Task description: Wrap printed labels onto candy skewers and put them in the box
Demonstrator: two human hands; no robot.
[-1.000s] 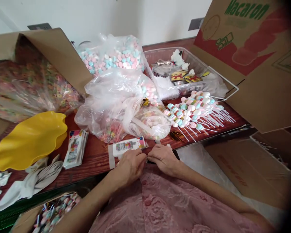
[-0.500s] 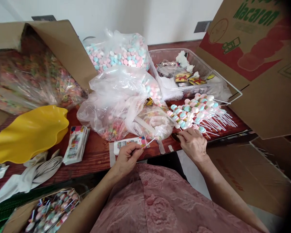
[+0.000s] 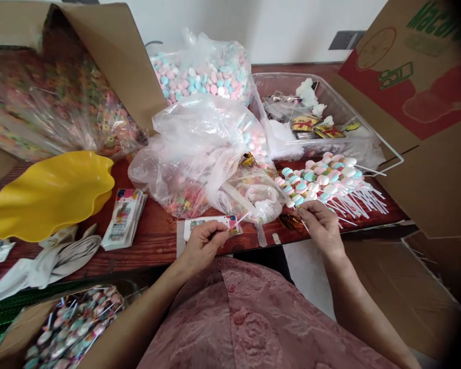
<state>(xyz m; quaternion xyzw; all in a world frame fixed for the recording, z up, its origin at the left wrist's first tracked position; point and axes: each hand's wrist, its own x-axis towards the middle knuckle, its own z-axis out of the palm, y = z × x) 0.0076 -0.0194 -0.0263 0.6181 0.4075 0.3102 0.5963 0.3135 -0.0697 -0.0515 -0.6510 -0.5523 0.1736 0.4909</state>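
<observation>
My left hand (image 3: 205,245) is closed in a pinch on a thin white stick (image 3: 239,221), just above a printed plastic bag (image 3: 211,223) lying near the table's front edge. At the near left corner of a heap of candy sticks (image 3: 318,179), my right hand (image 3: 322,228) has thumb and forefinger pressed together on another thin white stick (image 3: 305,225). Whether candy sits on that stick is unclear. The heap's sweets are pink, blue and white, on white sticks pointing right. Gold twist ties (image 3: 292,222) lie beside the right fingertips.
Clear bags of candy (image 3: 200,169) fill the table's middle. A transparent tray (image 3: 311,146) stands behind the heap. Leftward are a yellow dish (image 3: 54,200), a stack of printed bags (image 3: 123,219) and white gloves (image 3: 57,261). Cardboard boxes (image 3: 418,128) flank both sides.
My right hand has drawn slightly back from the candy heap, and a white stick now shows at its fingers. The left hand keeps its pinch. The view has shifted a little.
</observation>
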